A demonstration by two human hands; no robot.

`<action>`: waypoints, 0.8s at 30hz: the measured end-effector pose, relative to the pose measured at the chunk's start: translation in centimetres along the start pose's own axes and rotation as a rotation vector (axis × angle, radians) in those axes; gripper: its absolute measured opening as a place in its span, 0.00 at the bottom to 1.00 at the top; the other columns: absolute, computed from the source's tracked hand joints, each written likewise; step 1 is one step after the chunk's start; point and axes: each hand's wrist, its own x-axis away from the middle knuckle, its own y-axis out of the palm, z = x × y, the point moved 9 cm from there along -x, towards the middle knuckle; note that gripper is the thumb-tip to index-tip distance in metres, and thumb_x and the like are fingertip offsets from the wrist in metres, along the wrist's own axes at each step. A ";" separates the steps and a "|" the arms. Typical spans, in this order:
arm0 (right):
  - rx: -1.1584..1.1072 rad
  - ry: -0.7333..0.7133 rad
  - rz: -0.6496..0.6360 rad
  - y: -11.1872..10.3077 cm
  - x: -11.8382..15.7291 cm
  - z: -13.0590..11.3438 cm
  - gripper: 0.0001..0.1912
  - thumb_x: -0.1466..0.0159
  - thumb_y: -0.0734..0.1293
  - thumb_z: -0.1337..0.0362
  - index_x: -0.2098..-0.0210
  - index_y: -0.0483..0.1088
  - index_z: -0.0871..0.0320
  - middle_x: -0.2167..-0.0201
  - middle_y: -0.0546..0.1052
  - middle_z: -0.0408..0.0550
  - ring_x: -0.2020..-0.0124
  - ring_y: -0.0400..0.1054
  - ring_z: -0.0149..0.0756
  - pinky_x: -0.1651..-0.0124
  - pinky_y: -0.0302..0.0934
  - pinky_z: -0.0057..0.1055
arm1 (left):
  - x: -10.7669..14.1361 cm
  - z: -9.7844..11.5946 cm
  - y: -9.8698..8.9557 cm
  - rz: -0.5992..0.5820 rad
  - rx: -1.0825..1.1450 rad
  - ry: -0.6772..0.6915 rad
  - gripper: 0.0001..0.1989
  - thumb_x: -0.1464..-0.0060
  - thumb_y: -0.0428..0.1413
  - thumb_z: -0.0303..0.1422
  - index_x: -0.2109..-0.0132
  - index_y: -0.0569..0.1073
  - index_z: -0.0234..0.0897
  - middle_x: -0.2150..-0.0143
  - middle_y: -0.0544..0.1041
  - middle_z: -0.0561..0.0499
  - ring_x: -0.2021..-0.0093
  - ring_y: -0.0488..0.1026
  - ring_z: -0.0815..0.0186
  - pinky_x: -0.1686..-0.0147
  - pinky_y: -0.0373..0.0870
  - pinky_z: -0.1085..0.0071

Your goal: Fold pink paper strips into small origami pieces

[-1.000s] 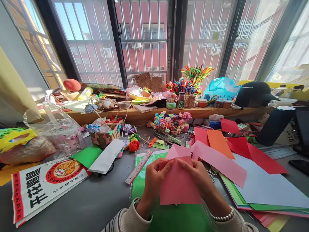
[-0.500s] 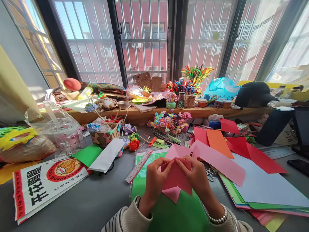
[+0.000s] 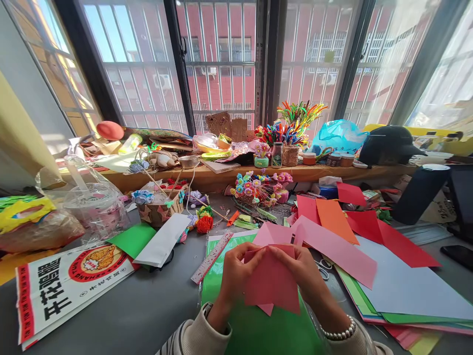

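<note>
A pink paper (image 3: 272,283) hangs between my hands over a green sheet (image 3: 273,330). My left hand (image 3: 238,268) pinches its top edge near the middle. Right beside those fingertips, my right hand (image 3: 302,268) pinches the same edge. Both hands are closed on the paper, and its lower part spreads out below them. A small pink corner shows beneath it. Behind the hands lie more pink sheets (image 3: 336,246). Scissors (image 3: 323,268) rest just right of my right hand, partly hidden by it.
A ruler (image 3: 212,257) lies left of the hands. Further left are a folded white paper (image 3: 162,239) and a printed paper bag (image 3: 74,291). Coloured sheets (image 3: 414,281) are stacked at the right, near a dark bottle (image 3: 421,192). Craft flowers (image 3: 254,187) stand behind.
The pink paper has swung flatter and now faces the camera as a broader sheet, covering more of the small corner below. Both hands have dropped slightly and still pinch it.
</note>
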 end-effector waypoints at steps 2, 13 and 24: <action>-0.046 0.050 0.001 0.1 -0.1 0.7 0.21 0.52 0.65 0.50 0.70 0.73 0.64 0.73 0.76 0.51 0.73 0.67 0.37 0.75 0.58 0.26 | 0.0 -0.2 0.1 -0.003 0.040 -0.021 0.10 0.57 0.54 0.36 0.75 0.72 0.32 0.76 0.73 0.49 0.74 0.68 0.67 0.77 0.64 0.77; -0.042 0.079 0.039 -0.4 -0.3 1.5 0.20 0.53 0.65 0.51 0.73 0.72 0.64 0.77 0.74 0.49 0.77 0.66 0.35 0.78 0.56 0.25 | 0.0 -0.6 0.1 -0.020 0.113 -0.110 0.11 0.59 0.55 0.37 0.72 0.73 0.32 0.74 0.73 0.50 0.73 0.68 0.67 0.76 0.64 0.77; -0.121 0.160 0.018 0.0 0.1 1.7 0.19 0.54 0.66 0.52 0.74 0.71 0.63 0.78 0.74 0.47 0.78 0.67 0.35 0.78 0.57 0.25 | -0.1 -1.2 -0.2 0.003 0.149 -0.097 0.11 0.59 0.56 0.38 0.74 0.73 0.32 0.76 0.71 0.52 0.74 0.66 0.69 0.77 0.62 0.77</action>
